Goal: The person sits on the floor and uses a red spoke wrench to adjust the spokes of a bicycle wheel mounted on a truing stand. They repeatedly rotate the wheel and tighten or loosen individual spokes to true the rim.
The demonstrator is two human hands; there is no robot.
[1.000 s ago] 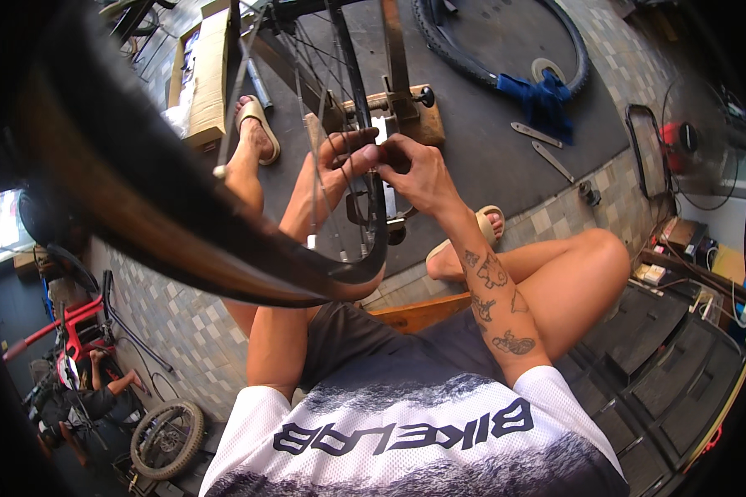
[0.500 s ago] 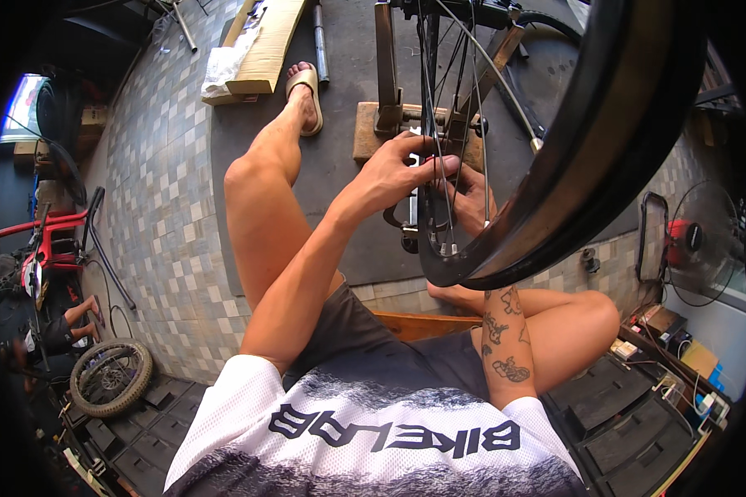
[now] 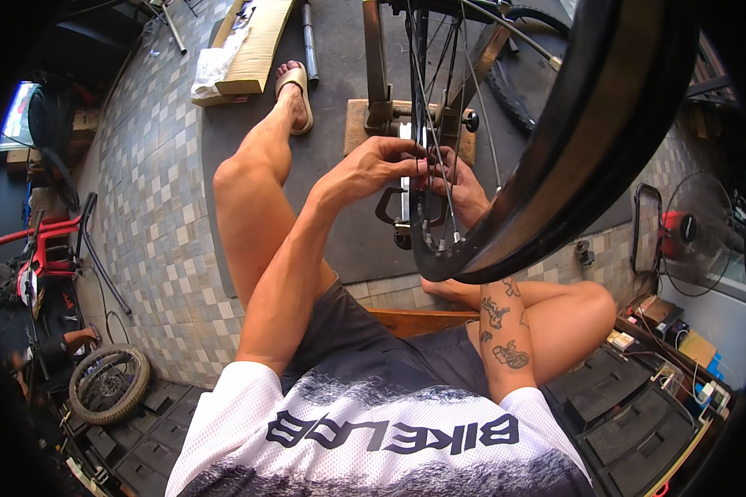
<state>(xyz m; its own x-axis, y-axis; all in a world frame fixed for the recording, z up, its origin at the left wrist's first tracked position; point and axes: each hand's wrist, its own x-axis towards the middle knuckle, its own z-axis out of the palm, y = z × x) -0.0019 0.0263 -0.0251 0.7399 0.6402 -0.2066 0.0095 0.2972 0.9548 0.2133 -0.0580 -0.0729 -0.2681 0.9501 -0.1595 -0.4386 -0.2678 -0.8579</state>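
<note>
A black bicycle wheel rim curves from the top right down to just in front of my knees, and its thin spokes cross the view. The wheel sits in a metal stand on a wooden base. My left hand reaches in from the left, its fingertips pinched on a spoke near the rim. My right hand lies behind the spokes, fingers curled at the same spot and touching the left fingertips. The rim partly hides the right hand and its tattooed forearm.
I sit on a low wooden seat over a tiled floor. A wooden plank with a white cloth lies at the top left. A small wheel and a red frame are at the left, a fan and black crates at the right.
The view has swung, so the black rim now sweeps across the right side instead of the left. Both hands have stayed together at the spokes near the rim.
</note>
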